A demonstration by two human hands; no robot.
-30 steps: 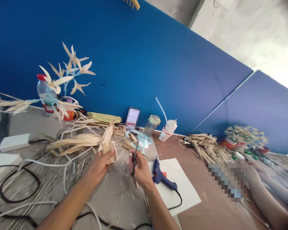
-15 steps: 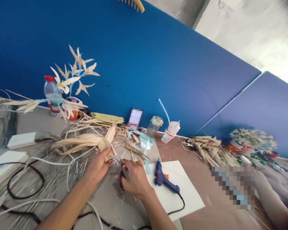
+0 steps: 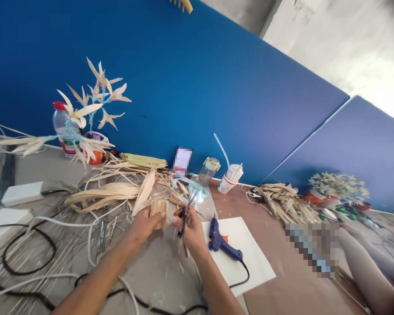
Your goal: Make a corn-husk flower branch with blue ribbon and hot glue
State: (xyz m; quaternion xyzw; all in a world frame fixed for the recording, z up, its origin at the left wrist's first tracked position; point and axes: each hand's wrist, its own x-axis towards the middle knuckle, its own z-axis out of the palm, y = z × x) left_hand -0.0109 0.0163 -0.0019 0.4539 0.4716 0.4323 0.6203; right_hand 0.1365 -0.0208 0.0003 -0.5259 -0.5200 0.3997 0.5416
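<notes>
My left hand (image 3: 143,226) is closed on a small stack of dried husk strips (image 3: 159,209), held just above the grey table (image 3: 164,271). My right hand (image 3: 190,227) grips black scissors (image 3: 185,212), their blades pointing up and away, a little to the right of the strips. The two hands are close together in the middle of the view. A blue glue gun (image 3: 220,241) lies on a white sheet (image 3: 246,258) just right of my right hand.
Dried husks (image 3: 108,192), cables (image 3: 26,258) and white boxes (image 3: 21,192) cover the left of the table. A bottle (image 3: 61,131) with a husk-flower stem, a jar (image 3: 207,171) and a cup (image 3: 229,179) stand along the blue partition (image 3: 184,87). Another person's arm (image 3: 364,267) rests at right.
My right hand has lifted the scissors from lying low with blades pointing left to upright. My left hand has raised the husk strips off the pile toward the scissors.
</notes>
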